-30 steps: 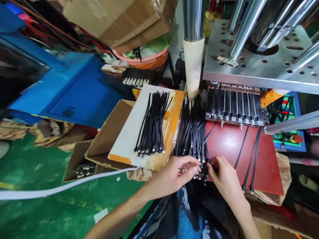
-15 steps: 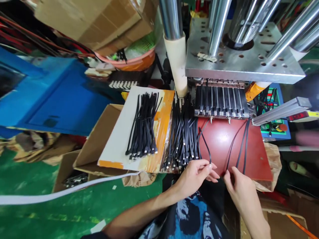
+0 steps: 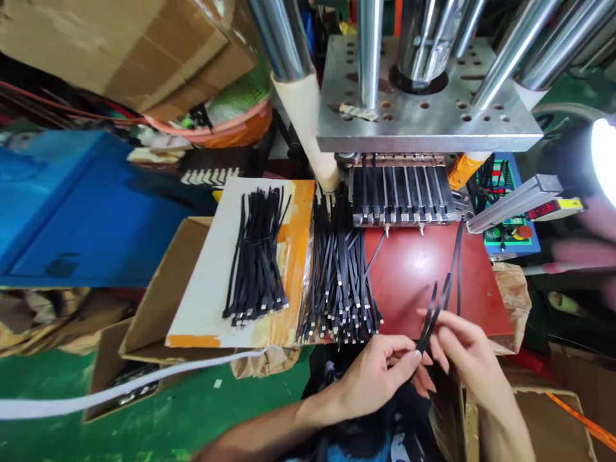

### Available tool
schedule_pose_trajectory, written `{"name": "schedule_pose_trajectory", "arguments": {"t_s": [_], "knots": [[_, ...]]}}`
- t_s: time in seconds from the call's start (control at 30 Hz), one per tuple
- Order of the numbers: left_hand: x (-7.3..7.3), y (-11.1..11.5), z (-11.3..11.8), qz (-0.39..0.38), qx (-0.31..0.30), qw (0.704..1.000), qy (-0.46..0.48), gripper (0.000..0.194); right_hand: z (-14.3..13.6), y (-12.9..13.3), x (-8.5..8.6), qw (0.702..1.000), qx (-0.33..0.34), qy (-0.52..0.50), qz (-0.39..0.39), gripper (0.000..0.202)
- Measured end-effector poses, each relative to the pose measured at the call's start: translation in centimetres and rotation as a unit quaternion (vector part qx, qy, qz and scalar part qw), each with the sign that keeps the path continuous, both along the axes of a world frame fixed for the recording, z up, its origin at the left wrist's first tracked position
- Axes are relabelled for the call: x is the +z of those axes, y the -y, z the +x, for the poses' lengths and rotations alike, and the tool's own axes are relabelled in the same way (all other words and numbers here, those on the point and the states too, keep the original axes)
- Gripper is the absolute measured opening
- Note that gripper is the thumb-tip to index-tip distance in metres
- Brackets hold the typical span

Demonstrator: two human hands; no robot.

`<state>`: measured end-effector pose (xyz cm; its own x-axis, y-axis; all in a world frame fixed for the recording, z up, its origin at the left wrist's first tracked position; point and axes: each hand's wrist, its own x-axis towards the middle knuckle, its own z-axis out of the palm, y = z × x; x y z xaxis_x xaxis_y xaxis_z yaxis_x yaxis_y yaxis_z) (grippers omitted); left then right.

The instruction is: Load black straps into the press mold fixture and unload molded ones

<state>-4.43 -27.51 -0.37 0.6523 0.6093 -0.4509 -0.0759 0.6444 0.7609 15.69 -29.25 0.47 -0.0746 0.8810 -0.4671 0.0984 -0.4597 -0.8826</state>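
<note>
Near the front edge of the red board (image 3: pixel 423 282), my left hand (image 3: pixel 385 372) pinches a few thin black straps (image 3: pixel 434 314) between thumb and fingers. My right hand (image 3: pixel 459 350) is beside them, its fingers partly spread and close to the straps; whether it grips one cannot be made out. Other black straps (image 3: pixel 459 276) lie on the right of the board. To the left is a dense pile of black straps (image 3: pixel 341 276) with silvery ends. A tied bundle of straps (image 3: pixel 258 256) lies on a white and orange cardboard sheet (image 3: pixel 197 295).
A metal press plate (image 3: pixel 428 128) on thick rods stands above a slotted fixture (image 3: pixel 404 196) holding black straps. A metal bar (image 3: pixel 514 202) juts out at right near a green control panel (image 3: pixel 510 237). Open cardboard boxes (image 3: pixel 168 289) stand at left.
My left hand has moved right to meet my right hand, and the straps now rise together from its pinch. My right hand's fingers have opened. The whole view has shifted somewhat.
</note>
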Motion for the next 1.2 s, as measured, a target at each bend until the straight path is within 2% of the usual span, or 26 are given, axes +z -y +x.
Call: {"name": "schedule_pose_trajectory", "arguments": {"t_s": [0.07,0.1,0.13,0.17,0.23,0.3,0.4,0.5,0.63,0.73,0.83,1.0,1.1,1.2], "knots": [[0.5,-0.1,-0.7,0.063,-0.04,0.994,-0.081,0.043,-1.7,-1.7,0.0,0.991,-0.109,0.048,0.055,0.035],[0.7,-0.6,-1.0,0.094,-0.053,0.988,-0.111,0.037,-2.4,-2.2,0.0,0.987,-0.125,0.064,0.082,0.034],[1.0,-1.3,-1.3,0.122,-0.056,0.983,-0.129,0.036,-3.0,-2.4,0.0,0.985,-0.118,0.074,0.105,0.034],[1.4,-2.4,-1.4,0.147,-0.044,0.979,-0.136,0.042,-3.5,-2.3,-0.1,0.984,-0.098,0.081,0.124,0.034],[2.2,-4.9,-1.6,0.204,0.015,0.97,-0.132,0.057,-4.0,-1.8,-0.1,0.982,-0.061,0.096,0.153,0.035],[3.2,-7.6,-1.6,0.266,0.06,0.956,-0.11,0.046,-4.2,-1.3,-0.2,0.978,-0.03,0.113,0.172,0.032],[4.5,-10.4,-1.6,0.314,0.043,0.945,-0.078,0.024,-4.2,-1.2,-0.2,0.97,0.005,0.135,0.203,0.024],[5.3,-11.2,-1.8,0.315,0.017,0.947,-0.059,0.024,-3.9,-1.5,-0.3,0.954,-0.006,0.166,0.247,0.019],[5.5,-11.0,-2.3,0.314,0.031,0.946,-0.068,0.026,-3.0,-1.9,-0.7,0.942,-0.051,0.154,0.294,0.025],[5.3,-11.1,-2.5,0.311,0.039,0.947,-0.065,0.026,-3.1,-2.3,-0.7,0.942,-0.068,0.146,0.295,0.021],[5.1,-11.4,-2.6,0.324,0.042,0.943,-0.062,0.021,-3.8,-3.2,-0.2,0.948,-0.037,0.138,0.284,0.007],[5.1,-11.7,-2.5,0.392,0.051,0.915,-0.081,0.018,-4.7,-4.5,-0.4,0.959,0.01,0.125,0.255,0.02],[4.7,-13.0,-2.7,0.456,0.116,0.873,-0.13,0.018,-5.0,-4.2,-1.2,0.973,0.087,0.109,0.181,0.03],[3.5,-16.2,-3.2,0.523,0.2,0.8,-0.214,0.017,-4.3,-4.4,-0.9,0.966,0.217,0.092,0.105,0.037]]}}
